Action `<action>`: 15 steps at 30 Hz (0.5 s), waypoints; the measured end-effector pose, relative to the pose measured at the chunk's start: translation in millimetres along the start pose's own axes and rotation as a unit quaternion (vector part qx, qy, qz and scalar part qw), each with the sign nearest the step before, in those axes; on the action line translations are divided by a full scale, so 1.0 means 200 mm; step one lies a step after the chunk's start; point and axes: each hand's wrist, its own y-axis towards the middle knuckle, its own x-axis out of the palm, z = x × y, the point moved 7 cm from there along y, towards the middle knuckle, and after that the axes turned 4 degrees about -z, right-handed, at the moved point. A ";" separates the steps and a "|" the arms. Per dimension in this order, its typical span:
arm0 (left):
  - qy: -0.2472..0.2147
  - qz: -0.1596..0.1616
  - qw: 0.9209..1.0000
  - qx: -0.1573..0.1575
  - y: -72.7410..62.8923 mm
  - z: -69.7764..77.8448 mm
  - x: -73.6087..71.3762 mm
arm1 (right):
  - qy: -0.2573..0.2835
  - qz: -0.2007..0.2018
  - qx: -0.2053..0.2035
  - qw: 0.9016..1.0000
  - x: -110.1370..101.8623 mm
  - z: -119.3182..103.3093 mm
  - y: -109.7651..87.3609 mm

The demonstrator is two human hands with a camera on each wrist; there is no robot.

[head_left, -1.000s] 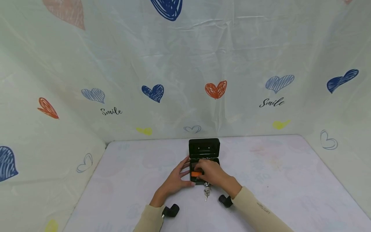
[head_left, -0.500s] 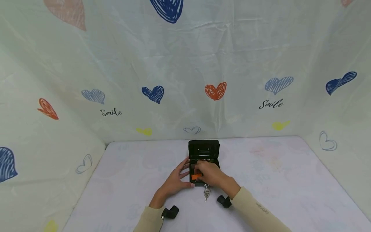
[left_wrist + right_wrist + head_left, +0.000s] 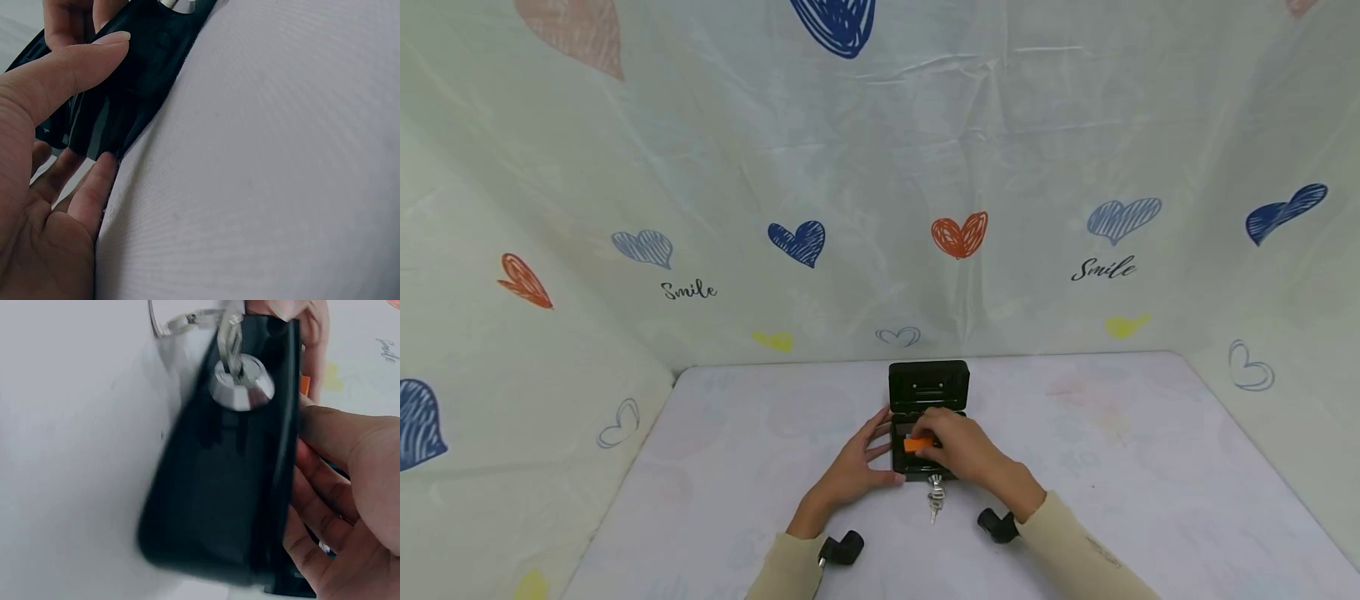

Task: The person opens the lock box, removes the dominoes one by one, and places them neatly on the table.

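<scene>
Inside the black box, left of its middle, the right hand pinches an orange piece between thumb and bent fingers; the hand hides how deep it sits. At the box's left wall, the left hand grips: thumb over the front-left corner, fingers along the side.

Step in hand, my read: handling the orange piece within the box while the left hand steadies it. Next move calls for an even pinch and a near-vertical path past the box rim, left hand holding firm.

Edges: box walls hem in the right fingers. At the box's back the lid stands raised, so knuckles have little room that way. At the box's front, keys hang from the lock, near the right hand; possible snag.

Room: counter runs wide left and right of the box, also some in front. Behind the box, the counter's back edge is near, then the cloth backdrop.
</scene>
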 end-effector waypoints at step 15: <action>0.005 0.018 1.000 -0.018 0.00 0.00 0.01 | 0.039 0.078 0.049 0.995 -0.19 0.20 -0.19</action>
